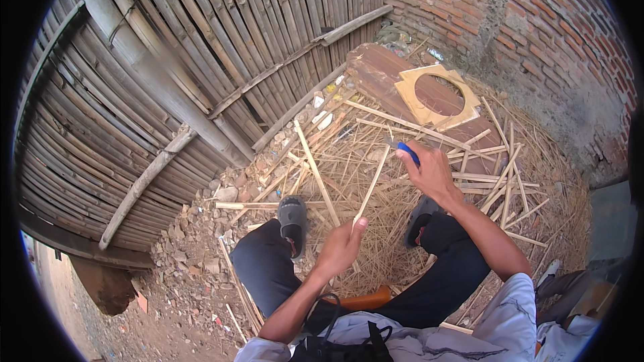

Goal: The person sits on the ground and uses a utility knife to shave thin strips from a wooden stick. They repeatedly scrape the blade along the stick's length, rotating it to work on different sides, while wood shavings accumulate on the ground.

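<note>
My left hand is closed around the lower part of a thin pale wooden strip, which slants up and to the right. In my right hand is a blue-handled knife; its short blade points up and left, close to the strip's upper end. Whether the blade touches the strip I cannot tell. A second pale strip runs down toward my left fingers, and whether they hold it too is unclear. Straw-like shavings cover the ground under both hands.
Several cut strips lie piled at the right. Behind them, a yellowish card with a round hole rests on a brown board. A bamboo wall and a brick wall enclose the spot. Another person's leg shows at lower right.
</note>
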`<state>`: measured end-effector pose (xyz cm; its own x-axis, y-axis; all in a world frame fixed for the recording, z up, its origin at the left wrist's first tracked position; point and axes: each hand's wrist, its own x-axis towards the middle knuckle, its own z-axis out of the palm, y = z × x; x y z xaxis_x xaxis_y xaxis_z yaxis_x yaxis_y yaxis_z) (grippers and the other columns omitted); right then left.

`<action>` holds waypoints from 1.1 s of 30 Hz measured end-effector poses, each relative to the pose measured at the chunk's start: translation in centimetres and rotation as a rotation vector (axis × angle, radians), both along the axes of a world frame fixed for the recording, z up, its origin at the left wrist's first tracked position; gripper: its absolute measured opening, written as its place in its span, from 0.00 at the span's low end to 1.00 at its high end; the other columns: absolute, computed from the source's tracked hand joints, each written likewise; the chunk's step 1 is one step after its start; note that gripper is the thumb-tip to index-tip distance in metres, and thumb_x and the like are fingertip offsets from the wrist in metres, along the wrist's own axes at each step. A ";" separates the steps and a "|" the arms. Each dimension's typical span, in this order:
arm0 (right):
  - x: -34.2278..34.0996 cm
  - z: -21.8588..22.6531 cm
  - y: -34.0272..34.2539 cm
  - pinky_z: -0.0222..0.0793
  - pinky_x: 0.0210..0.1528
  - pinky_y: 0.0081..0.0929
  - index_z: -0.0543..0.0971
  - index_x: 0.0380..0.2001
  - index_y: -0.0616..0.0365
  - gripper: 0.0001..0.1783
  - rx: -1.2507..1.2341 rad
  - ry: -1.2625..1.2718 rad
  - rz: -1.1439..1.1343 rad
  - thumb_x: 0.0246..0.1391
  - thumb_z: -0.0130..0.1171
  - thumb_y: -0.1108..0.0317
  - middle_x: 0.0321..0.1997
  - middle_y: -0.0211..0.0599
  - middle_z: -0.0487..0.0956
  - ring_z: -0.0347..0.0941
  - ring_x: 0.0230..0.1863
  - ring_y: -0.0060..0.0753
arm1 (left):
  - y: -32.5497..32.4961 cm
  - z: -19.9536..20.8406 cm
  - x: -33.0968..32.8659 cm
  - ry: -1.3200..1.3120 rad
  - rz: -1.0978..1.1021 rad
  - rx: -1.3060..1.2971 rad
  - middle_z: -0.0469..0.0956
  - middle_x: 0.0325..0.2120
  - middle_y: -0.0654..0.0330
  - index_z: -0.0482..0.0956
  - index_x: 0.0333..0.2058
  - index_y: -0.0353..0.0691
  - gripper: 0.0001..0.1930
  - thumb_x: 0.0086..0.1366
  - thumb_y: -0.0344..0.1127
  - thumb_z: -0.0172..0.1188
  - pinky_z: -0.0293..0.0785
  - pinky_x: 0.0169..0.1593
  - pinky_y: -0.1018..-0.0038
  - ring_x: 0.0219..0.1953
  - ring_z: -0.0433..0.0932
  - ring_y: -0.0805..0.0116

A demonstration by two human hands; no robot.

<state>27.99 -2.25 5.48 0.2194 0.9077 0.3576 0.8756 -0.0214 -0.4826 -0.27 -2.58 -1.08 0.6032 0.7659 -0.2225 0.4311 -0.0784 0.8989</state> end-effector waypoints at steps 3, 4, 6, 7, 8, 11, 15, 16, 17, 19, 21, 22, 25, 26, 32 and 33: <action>2.9 0.1 0.4 0.74 0.32 0.50 0.86 0.47 0.61 0.22 0.032 0.113 -0.136 0.75 0.58 0.50 0.23 0.54 0.82 0.82 0.26 0.60 | 0.0 -0.7 -0.1 -0.049 -0.023 -0.011 0.72 0.20 0.52 0.76 0.36 0.31 0.32 0.86 0.58 0.44 0.70 0.36 0.55 0.26 0.73 0.56; 2.8 0.5 0.0 0.73 0.32 0.49 0.85 0.46 0.62 0.23 0.004 0.099 -0.153 0.76 0.56 0.51 0.23 0.54 0.81 0.82 0.26 0.61 | 0.0 -0.8 -0.1 -0.078 -0.021 -0.021 0.72 0.20 0.53 0.76 0.36 0.32 0.32 0.86 0.58 0.44 0.70 0.36 0.56 0.26 0.74 0.58; 2.3 0.2 -0.2 0.73 0.32 0.50 0.84 0.45 0.62 0.22 0.000 0.129 -0.096 0.77 0.56 0.51 0.23 0.54 0.81 0.82 0.27 0.62 | 0.2 -0.8 0.1 -0.108 0.007 -0.046 0.72 0.21 0.56 0.76 0.38 0.33 0.30 0.86 0.58 0.45 0.71 0.36 0.59 0.26 0.74 0.61; 2.0 -0.2 -0.3 0.73 0.32 0.50 0.84 0.44 0.62 0.22 -0.002 0.147 -0.066 0.77 0.55 0.51 0.23 0.54 0.81 0.82 0.27 0.62 | 0.3 -0.7 0.1 -0.119 0.023 -0.058 0.72 0.21 0.57 0.76 0.39 0.33 0.29 0.86 0.58 0.45 0.71 0.35 0.60 0.26 0.74 0.62; 1.5 -0.5 -0.5 0.73 0.33 0.50 0.83 0.44 0.61 0.22 0.027 0.148 -0.013 0.77 0.55 0.51 0.23 0.54 0.81 0.82 0.28 0.62 | 0.3 -0.6 0.1 -0.137 0.024 -0.054 0.72 0.21 0.57 0.76 0.40 0.33 0.29 0.86 0.57 0.45 0.71 0.36 0.60 0.27 0.75 0.62; -1.1 -0.2 -1.5 0.74 0.32 0.50 0.82 0.43 0.60 0.20 -0.034 0.107 0.141 0.76 0.57 0.51 0.24 0.53 0.81 0.82 0.28 0.61 | 0.3 0.0 0.2 -0.165 0.045 -0.019 0.73 0.22 0.57 0.76 0.42 0.34 0.27 0.87 0.56 0.45 0.72 0.36 0.61 0.27 0.75 0.62; -4.3 -2.1 -2.5 0.78 0.30 0.48 0.81 0.42 0.58 0.19 -0.022 0.043 0.363 0.74 0.60 0.51 0.30 0.49 0.85 0.83 0.28 0.58 | 0.4 0.5 0.2 -0.150 0.084 0.067 0.75 0.23 0.54 0.77 0.45 0.32 0.25 0.86 0.53 0.47 0.72 0.36 0.59 0.27 0.77 0.58; -4.7 -2.3 -2.6 0.78 0.31 0.48 0.81 0.42 0.58 0.19 -0.054 0.037 0.369 0.74 0.60 0.51 0.31 0.49 0.86 0.84 0.28 0.58 | 0.4 0.6 0.3 -0.152 0.093 0.083 0.76 0.23 0.52 0.77 0.46 0.32 0.24 0.86 0.52 0.48 0.72 0.36 0.58 0.27 0.78 0.56; -5.2 -2.4 -2.7 0.79 0.31 0.48 0.81 0.43 0.58 0.19 -0.086 0.030 0.375 0.74 0.60 0.51 0.32 0.48 0.86 0.84 0.29 0.58 | 0.4 0.7 0.3 -0.149 0.105 0.097 0.77 0.23 0.51 0.77 0.46 0.31 0.23 0.86 0.51 0.50 0.72 0.35 0.56 0.27 0.79 0.54; -5.9 -2.5 -2.9 0.80 0.31 0.49 0.81 0.43 0.58 0.19 -0.120 0.023 0.382 0.73 0.61 0.50 0.33 0.49 0.87 0.85 0.29 0.59 | 0.4 0.8 0.4 -0.146 0.131 0.126 0.78 0.23 0.47 0.77 0.47 0.30 0.22 0.85 0.49 0.52 0.72 0.34 0.53 0.26 0.80 0.48; -6.4 -2.3 -3.0 0.80 0.31 0.49 0.81 0.45 0.58 0.19 -0.123 0.022 0.385 0.73 0.61 0.50 0.33 0.49 0.87 0.85 0.30 0.59 | 0.2 0.7 0.5 -0.156 0.148 0.204 0.77 0.21 0.44 0.76 0.47 0.29 0.21 0.85 0.47 0.54 0.72 0.32 0.52 0.25 0.81 0.44; -6.5 -2.3 -2.9 0.80 0.30 0.49 0.82 0.45 0.58 0.19 -0.115 0.026 0.389 0.73 0.61 0.50 0.34 0.50 0.87 0.85 0.30 0.59 | 0.1 0.7 0.6 -0.161 0.156 0.244 0.77 0.20 0.43 0.76 0.48 0.28 0.21 0.84 0.47 0.54 0.72 0.31 0.51 0.24 0.81 0.42; -6.6 -2.3 -2.7 0.80 0.30 0.49 0.82 0.45 0.57 0.19 -0.092 0.032 0.397 0.72 0.62 0.51 0.34 0.50 0.87 0.85 0.30 0.60 | 0.2 0.3 0.4 -0.134 0.157 0.260 0.76 0.18 0.42 0.76 0.47 0.28 0.21 0.84 0.46 0.55 0.71 0.29 0.51 0.22 0.80 0.40; -6.5 -2.4 -2.7 0.79 0.29 0.49 0.83 0.45 0.57 0.18 -0.084 0.030 0.397 0.72 0.62 0.51 0.33 0.50 0.87 0.85 0.29 0.60 | 0.2 0.3 0.4 -0.133 0.156 0.272 0.76 0.18 0.42 0.76 0.47 0.28 0.21 0.84 0.46 0.55 0.71 0.29 0.51 0.21 0.80 0.40; -4.9 -1.0 -1.6 0.77 0.29 0.50 0.83 0.43 0.58 0.19 -0.111 0.021 0.233 0.73 0.61 0.51 0.28 0.50 0.85 0.83 0.27 0.61 | -0.2 1.4 0.2 -0.070 0.132 0.184 0.76 0.19 0.42 0.76 0.47 0.29 0.20 0.84 0.46 0.54 0.71 0.31 0.51 0.22 0.80 0.40; -3.9 -0.3 -1.0 0.77 0.29 0.50 0.83 0.42 0.59 0.19 -0.141 0.037 0.163 0.73 0.61 0.51 0.27 0.51 0.85 0.83 0.26 0.61 | -0.5 1.8 -0.1 -0.032 0.118 0.157 0.77 0.21 0.42 0.77 0.46 0.29 0.19 0.85 0.45 0.53 0.72 0.33 0.51 0.24 0.80 0.40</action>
<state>24.10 -3.23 5.16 0.0757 0.9727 0.2194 0.8548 0.0500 -0.5165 -0.36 -3.08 0.67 0.5124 0.8553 -0.0773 0.4173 -0.1693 0.8928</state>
